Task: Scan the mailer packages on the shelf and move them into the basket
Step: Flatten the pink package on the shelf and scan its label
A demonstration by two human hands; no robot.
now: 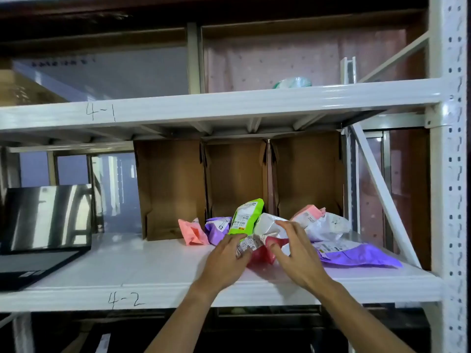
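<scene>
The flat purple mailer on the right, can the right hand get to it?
Probably yes. The flat purple mailer lies uncovered at the shelf's front, just right of the right hand, with nothing between them. The hand is open, fingers spread over the red mailer.

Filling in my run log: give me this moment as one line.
stage: reaching | left hand: open, touching red mailer | right hand: open above it | shelf 4-2: mailers unmoved | basket: unseen

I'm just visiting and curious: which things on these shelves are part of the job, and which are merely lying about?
Part of the job:
- green mailer
- red mailer
- pink mailer
- purple mailer
- left hand, right hand

Lying about:
- laptop
- cardboard boxes
- tape roll
</scene>
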